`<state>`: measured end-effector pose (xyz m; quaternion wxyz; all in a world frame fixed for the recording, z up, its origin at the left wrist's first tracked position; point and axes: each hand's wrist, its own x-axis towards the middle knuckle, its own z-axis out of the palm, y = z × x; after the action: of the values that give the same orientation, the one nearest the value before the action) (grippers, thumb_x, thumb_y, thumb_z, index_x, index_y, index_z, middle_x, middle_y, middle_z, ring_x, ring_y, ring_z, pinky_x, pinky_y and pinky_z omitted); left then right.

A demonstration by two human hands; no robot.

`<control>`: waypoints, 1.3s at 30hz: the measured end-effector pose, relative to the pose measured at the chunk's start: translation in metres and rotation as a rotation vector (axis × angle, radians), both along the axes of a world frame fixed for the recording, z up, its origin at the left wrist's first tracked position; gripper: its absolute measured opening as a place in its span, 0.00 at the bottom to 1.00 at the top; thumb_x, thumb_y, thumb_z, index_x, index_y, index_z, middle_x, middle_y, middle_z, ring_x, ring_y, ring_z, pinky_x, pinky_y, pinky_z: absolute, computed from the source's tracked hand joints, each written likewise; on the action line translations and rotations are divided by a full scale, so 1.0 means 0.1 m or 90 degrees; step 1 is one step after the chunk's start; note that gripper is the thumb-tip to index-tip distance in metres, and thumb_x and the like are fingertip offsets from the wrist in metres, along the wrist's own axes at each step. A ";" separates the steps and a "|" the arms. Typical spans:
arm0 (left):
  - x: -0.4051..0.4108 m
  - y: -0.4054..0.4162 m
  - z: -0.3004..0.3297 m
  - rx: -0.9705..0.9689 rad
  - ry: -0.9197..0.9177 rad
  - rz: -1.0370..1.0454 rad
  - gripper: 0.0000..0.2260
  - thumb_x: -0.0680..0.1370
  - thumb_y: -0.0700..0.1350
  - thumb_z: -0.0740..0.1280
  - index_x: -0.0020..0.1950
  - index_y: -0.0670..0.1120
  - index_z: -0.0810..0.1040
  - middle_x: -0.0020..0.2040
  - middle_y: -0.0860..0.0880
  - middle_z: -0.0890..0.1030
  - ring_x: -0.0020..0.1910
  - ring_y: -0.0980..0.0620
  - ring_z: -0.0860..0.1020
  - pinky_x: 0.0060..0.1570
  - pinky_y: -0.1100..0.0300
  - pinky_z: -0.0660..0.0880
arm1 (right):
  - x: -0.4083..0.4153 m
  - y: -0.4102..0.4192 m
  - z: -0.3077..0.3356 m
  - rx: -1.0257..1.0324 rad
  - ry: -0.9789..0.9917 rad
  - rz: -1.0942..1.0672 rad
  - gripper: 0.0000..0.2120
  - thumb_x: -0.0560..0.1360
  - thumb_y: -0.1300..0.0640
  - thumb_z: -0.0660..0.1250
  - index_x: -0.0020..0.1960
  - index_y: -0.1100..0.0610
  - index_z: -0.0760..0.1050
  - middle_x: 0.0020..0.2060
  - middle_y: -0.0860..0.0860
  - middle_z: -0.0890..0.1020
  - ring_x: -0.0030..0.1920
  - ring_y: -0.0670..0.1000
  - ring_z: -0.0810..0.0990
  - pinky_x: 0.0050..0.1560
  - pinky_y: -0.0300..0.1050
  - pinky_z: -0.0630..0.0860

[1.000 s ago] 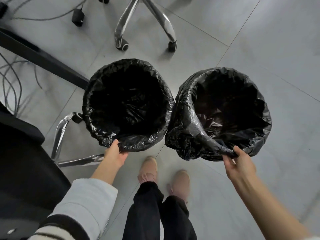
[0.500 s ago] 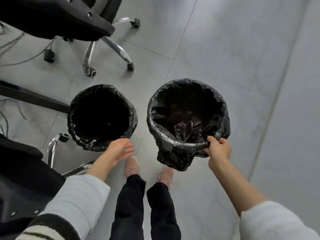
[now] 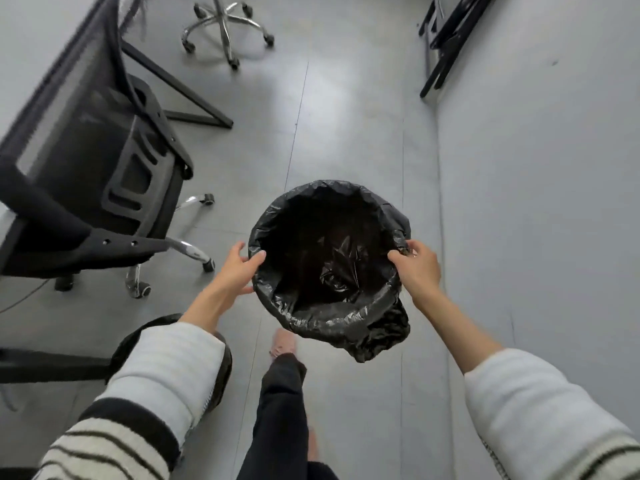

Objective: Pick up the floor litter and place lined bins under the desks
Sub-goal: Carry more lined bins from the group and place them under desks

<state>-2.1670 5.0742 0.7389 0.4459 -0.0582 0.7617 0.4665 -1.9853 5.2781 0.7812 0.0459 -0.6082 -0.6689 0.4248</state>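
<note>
The step in hand looks like carrying one lined bin (image 3: 329,258) toward its desk. The bin, wrapped in a black liner, is held up over the grey floor (image 3: 346,98) in the middle of the scene, in front of the person's legs. The right hand (image 3: 417,268) pinches the liner at the right side of the rim, fingers curled round the plastic. The left hand (image 3: 239,268) is at the left side of the rim, thumb laid over the edge and fingers spread beneath; it seems to be gripping, though the fingers are partly hidden behind the bag.

A second lined bin (image 3: 221,358) stands on the floor at near left, mostly hidden behind the left sleeve. A black office chair (image 3: 104,161) is on the left, and dark desk legs (image 3: 446,39) show at far right.

The next move calls for walking the bin to a desk, lowering it level so the loose liner stays seated, and sliding it between the legs.

No brand, label or writing can be read anywhere.
</note>
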 end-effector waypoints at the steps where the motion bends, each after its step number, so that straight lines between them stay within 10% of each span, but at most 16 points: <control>1: -0.13 0.18 0.14 0.009 0.004 0.002 0.25 0.79 0.45 0.62 0.75 0.48 0.57 0.57 0.46 0.75 0.55 0.48 0.76 0.47 0.54 0.76 | -0.16 0.17 0.11 0.006 0.009 -0.002 0.13 0.70 0.55 0.66 0.54 0.55 0.77 0.47 0.52 0.82 0.50 0.55 0.79 0.53 0.50 0.74; 18: -3.18 3.18 1.22 -0.023 0.080 -0.099 0.19 0.79 0.35 0.58 0.70 0.44 0.64 0.47 0.42 0.77 0.43 0.46 0.77 0.48 0.49 0.78 | -3.01 3.25 1.05 -0.024 0.015 0.022 0.12 0.71 0.58 0.67 0.53 0.61 0.75 0.44 0.56 0.79 0.40 0.53 0.76 0.43 0.46 0.73; 28: -5.11 5.31 1.31 -0.032 0.105 -0.088 0.22 0.79 0.36 0.59 0.73 0.44 0.62 0.57 0.40 0.77 0.47 0.44 0.77 0.51 0.47 0.78 | -4.93 5.45 1.02 -0.132 0.041 0.030 0.20 0.71 0.55 0.71 0.58 0.65 0.73 0.52 0.58 0.79 0.52 0.57 0.78 0.59 0.57 0.76; 39: -7.07 7.21 1.33 -0.023 0.073 -0.054 0.22 0.79 0.35 0.60 0.73 0.43 0.62 0.43 0.44 0.78 0.37 0.49 0.78 0.44 0.51 0.78 | -7.08 7.53 1.05 -0.166 0.057 0.067 0.25 0.75 0.57 0.68 0.66 0.69 0.67 0.66 0.64 0.72 0.66 0.61 0.72 0.65 0.61 0.71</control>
<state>-2.8744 5.7957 0.8717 0.4198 -0.0068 0.7962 0.4356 -2.6932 6.0312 0.8861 -0.0259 -0.5539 -0.6363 0.5363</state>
